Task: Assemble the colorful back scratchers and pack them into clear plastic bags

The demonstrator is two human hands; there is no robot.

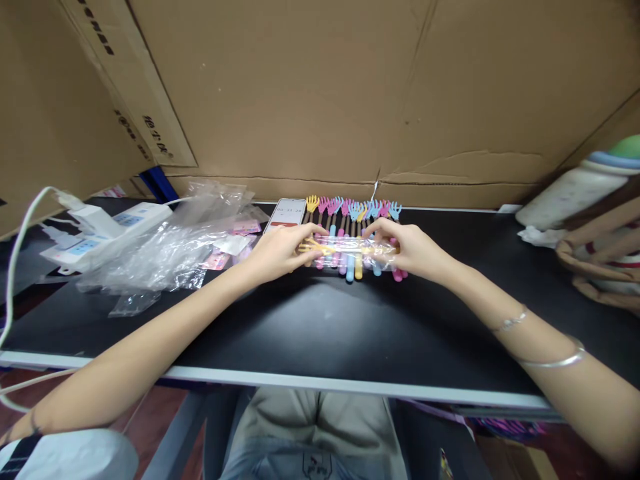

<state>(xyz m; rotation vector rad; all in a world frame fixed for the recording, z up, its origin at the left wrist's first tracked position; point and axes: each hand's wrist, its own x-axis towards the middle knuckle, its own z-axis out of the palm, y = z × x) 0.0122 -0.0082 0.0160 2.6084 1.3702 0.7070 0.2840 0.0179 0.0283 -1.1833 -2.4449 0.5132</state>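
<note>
Between my two hands, a yellow back scratcher in a clear plastic bag (347,247) lies sideways above the desk, its hand-shaped end to the left. My left hand (283,252) pinches the left end between thumb and fingers. The right end is gripped by my right hand (407,248), whose fingers are curled around the bag. Just behind, a row of back scratchers (357,212) with small hand-shaped heads in yellow, pink and blue lies on the desk. Their coloured handles point towards me, partly covered by the bag and my fingers.
Left of my hands lie a heap of clear plastic bags (165,243) and pink cards (216,260). A phone (287,213) rests behind my left hand. A white power strip (100,237) stands far left, a white bottle (570,190) at right. Cardboard (320,93) walls the back.
</note>
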